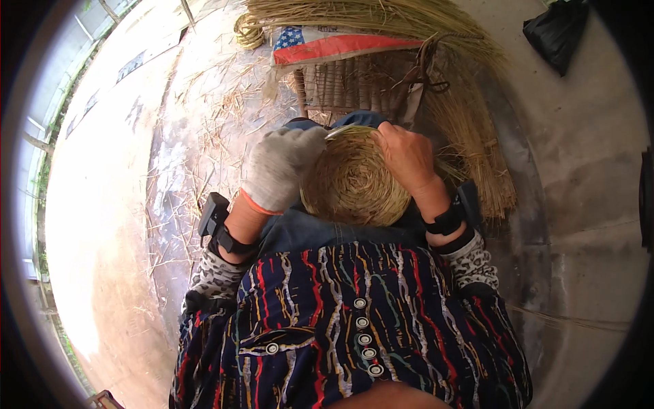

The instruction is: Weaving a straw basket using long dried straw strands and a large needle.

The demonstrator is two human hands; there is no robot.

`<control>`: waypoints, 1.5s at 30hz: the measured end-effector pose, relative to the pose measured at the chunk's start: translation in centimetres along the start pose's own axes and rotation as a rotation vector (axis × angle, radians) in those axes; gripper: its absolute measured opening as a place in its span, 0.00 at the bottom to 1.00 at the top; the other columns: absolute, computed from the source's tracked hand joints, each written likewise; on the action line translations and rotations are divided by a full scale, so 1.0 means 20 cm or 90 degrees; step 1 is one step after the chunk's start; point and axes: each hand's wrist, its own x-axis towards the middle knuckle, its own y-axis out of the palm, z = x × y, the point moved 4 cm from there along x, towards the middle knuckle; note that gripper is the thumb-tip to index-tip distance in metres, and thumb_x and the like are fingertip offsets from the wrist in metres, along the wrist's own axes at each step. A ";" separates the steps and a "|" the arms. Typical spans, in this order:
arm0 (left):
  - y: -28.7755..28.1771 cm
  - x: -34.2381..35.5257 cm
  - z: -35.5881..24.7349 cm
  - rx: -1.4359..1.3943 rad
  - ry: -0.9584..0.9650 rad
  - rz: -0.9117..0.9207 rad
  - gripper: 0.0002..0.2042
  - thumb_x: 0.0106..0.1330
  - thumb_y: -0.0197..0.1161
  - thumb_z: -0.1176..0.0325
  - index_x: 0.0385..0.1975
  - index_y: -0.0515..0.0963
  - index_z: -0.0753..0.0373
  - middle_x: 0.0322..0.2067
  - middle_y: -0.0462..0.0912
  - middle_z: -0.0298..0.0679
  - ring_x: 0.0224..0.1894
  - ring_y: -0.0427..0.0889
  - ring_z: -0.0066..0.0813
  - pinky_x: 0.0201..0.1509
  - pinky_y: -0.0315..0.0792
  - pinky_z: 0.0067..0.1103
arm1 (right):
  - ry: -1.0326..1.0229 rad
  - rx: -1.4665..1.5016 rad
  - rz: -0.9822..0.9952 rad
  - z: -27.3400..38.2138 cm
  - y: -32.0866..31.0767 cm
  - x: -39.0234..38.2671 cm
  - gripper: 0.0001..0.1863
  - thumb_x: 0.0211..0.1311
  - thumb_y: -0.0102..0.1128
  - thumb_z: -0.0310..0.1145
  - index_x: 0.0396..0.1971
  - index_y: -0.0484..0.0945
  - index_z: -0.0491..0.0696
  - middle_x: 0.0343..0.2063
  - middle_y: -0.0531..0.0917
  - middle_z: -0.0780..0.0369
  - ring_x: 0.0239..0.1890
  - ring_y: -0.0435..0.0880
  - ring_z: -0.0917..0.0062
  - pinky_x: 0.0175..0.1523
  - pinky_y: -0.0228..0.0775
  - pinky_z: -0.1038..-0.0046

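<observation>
A round basket of coiled straw rests on my lap. My left hand, in a grey knit glove, is closed on a thin shiny metal tool at the basket's upper left rim. My right hand is bare, with its fingers pinched on the straw at the upper right rim. Loose strands stick out past the right side of the basket.
In front of me stands a woven chair, with a starred red and white sack and long straw bundles on it. More straw lies to the right, scraps litter the floor at left, and a black bag is at upper right.
</observation>
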 end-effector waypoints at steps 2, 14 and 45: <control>0.03 -0.01 -0.05 0.148 0.065 0.061 0.11 0.63 0.59 0.66 0.45 0.76 0.55 0.28 0.82 0.38 0.35 0.83 0.39 0.35 0.75 0.32 | 0.004 -0.009 0.013 0.01 0.00 0.01 0.11 0.66 0.55 0.39 0.27 0.72 0.48 0.22 0.81 0.58 0.24 0.83 0.58 0.29 0.74 0.59; 0.16 -0.01 -0.08 0.226 0.056 0.123 0.05 0.62 0.55 0.68 0.37 0.73 0.56 0.22 0.81 0.38 0.26 0.84 0.38 0.26 0.74 0.32 | 0.031 0.012 0.032 0.00 0.00 0.01 0.12 0.67 0.54 0.40 0.27 0.72 0.48 0.23 0.82 0.57 0.25 0.83 0.58 0.30 0.75 0.58; -0.08 0.14 -0.08 -0.621 0.025 -0.230 0.18 0.70 0.57 0.62 0.55 0.74 0.65 0.51 0.78 0.44 0.55 0.75 0.36 0.59 0.69 0.28 | -0.134 -0.048 -0.097 0.06 -0.15 0.05 0.10 0.59 0.61 0.37 0.25 0.71 0.51 0.23 0.78 0.61 0.24 0.82 0.66 0.25 0.72 0.65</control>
